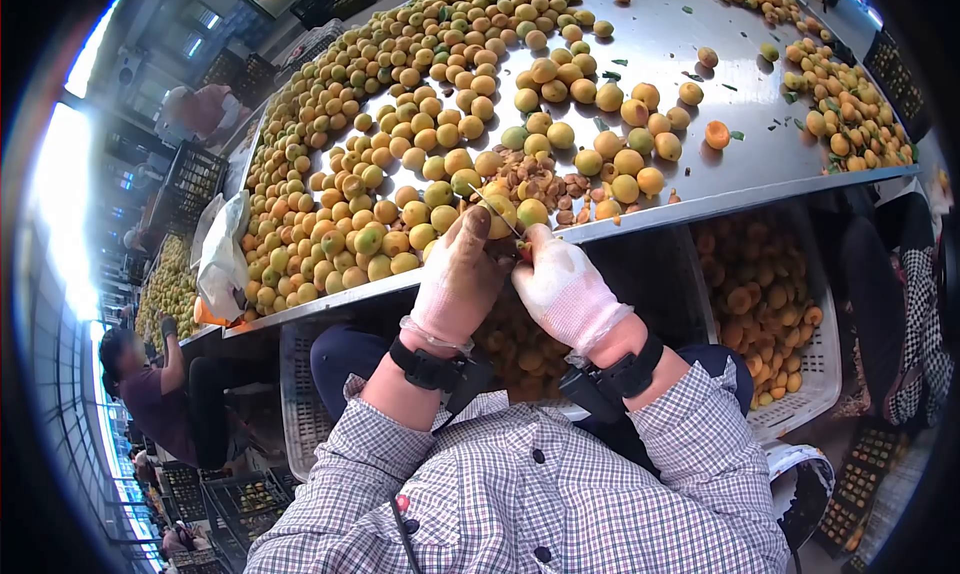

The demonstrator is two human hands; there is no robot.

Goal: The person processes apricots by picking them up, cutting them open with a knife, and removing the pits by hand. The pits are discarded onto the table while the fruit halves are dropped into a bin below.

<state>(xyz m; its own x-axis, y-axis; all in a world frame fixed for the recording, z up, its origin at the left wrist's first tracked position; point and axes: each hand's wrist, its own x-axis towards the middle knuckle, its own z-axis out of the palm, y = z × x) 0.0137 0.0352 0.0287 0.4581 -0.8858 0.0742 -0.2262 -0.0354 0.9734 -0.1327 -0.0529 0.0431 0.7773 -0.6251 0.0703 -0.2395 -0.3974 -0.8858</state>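
Observation:
My left hand [460, 279], in a stained pale glove, is closed at the table's front edge, with a thin metal tool [496, 210] sticking up by its thumb. Touching it from the right, my right hand [568, 284], in a similar glove, has its fingers pressed together near a small reddish-orange piece. Which hand grips the tool or the piece is hard to make out. Just beyond the hands are a pile of brown pits [540, 181] and many yellow-orange fruits [400, 159] on the metal table [650, 59].
Below the table edge, a white crate [820, 374] holds halved fruits, and more fruit lies beneath my hands. A white bag [222, 254] hangs at the table's left corner. A person [160, 394] sits at the left. Dark crates [190, 184] stand beyond.

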